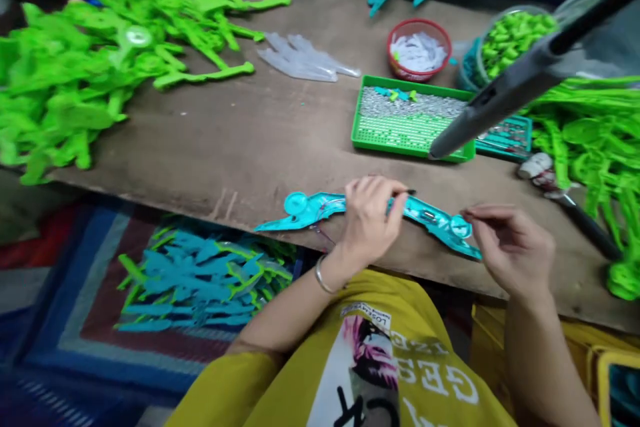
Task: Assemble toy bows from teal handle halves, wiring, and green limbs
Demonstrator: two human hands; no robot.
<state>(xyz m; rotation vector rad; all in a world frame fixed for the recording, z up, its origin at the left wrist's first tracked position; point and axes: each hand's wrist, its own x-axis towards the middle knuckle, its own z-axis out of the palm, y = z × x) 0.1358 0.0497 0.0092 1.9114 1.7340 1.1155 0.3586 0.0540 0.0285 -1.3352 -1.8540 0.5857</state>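
A turquoise plastic toy bow part (pixel 315 208), curved and hollow side up, lies near the table's front edge. Thin wires hang by its left half, and a round disc sits toward each end. Over its middle, my left hand (pixel 371 217) is closed around the part; a small dark tip shows beside the fingers. My right hand (pixel 517 247) is at the right-hand disc (pixel 459 227), thumb and fingers pinched together. Whatever lies in that pinch is too small or hidden to make out.
Bright green plastic parts (pixel 65 73) are heaped at left. A green tray (pixel 357 127) of screws and a red bowl (pixel 393 57) stand behind the hands. A grey pole (pixel 500 90) slants in from upper right. A hammer (pixel 575 207) lies at right; a crate (pixel 100 267) holds parts below.
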